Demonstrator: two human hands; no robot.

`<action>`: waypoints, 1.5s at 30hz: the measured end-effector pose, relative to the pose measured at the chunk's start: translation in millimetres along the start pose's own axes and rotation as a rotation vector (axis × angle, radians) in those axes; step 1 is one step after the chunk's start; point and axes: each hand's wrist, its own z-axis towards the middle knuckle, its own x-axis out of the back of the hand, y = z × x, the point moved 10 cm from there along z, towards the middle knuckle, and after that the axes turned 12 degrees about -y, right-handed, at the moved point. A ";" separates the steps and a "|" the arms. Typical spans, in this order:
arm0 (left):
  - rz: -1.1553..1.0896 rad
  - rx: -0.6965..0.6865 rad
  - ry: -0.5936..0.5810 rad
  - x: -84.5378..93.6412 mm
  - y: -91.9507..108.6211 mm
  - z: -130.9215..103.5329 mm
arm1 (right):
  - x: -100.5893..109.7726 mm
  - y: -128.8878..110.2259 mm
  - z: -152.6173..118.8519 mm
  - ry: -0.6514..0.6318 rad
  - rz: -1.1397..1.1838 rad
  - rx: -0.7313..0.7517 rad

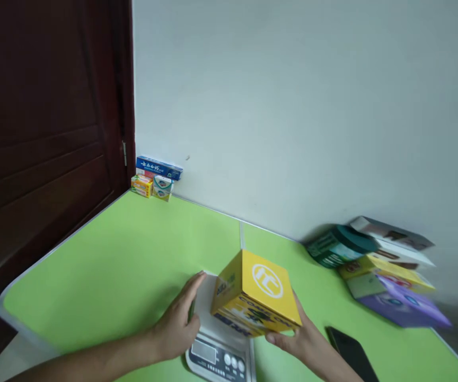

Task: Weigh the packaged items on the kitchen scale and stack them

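A yellow cardboard box [269, 286] with a round white logo on top is tilted above a kitchen scale [223, 353]. My right hand [294, 337] grips the box at its lower right corner, thumb on the front face and the other fingers hidden behind it. My left hand [181, 318] lies along the left edge of the scale, fingers stretched forward and thumb apart, apart from the box. Whether it presses on the scale I cannot tell. Between the hands, the scale's display and round buttons face me, while the box covers part of its plate.
To the right stand a dark green tub [340, 245] and a stack of boxes with a purple pack [404, 302] in front. A black phone [352, 353] lies near my right forearm. Small boxes [155, 178] sit in the far left corner of the green table [141, 254], against the wall.
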 end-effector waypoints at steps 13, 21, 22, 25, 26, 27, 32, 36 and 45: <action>0.401 -0.162 0.144 111.0 -56.5 57.9 | 12.0 -62.0 139.2 0.076 0.024 -0.004; 0.470 -0.153 0.237 131.2 -82.9 74.1 | 9.6 -76.6 306.1 0.138 0.150 0.172; 0.462 -0.154 0.223 130.1 -83.3 74.3 | 9.2 -76.6 323.5 0.135 0.153 0.190; 0.427 -0.143 0.199 130.1 -85.2 75.8 | 5.4 -74.5 366.9 0.106 0.189 0.220; 0.417 -0.140 0.192 130.4 -85.9 76.5 | 3.0 -73.2 378.0 0.092 0.201 0.225; 0.407 -0.139 0.187 130.5 -86.6 77.3 | -0.1 -71.1 387.4 0.078 0.208 0.226; 0.371 -0.134 0.187 131.0 -89.8 79.8 | -15.2 -47.4 408.6 0.104 0.214 0.172; 0.364 -0.120 0.184 130.1 -91.2 81.6 | -27.8 -31.9 409.7 0.112 0.223 0.138; 0.410 -0.101 0.214 133.8 -88.4 80.8 | -33.7 -22.3 393.9 0.108 0.177 0.005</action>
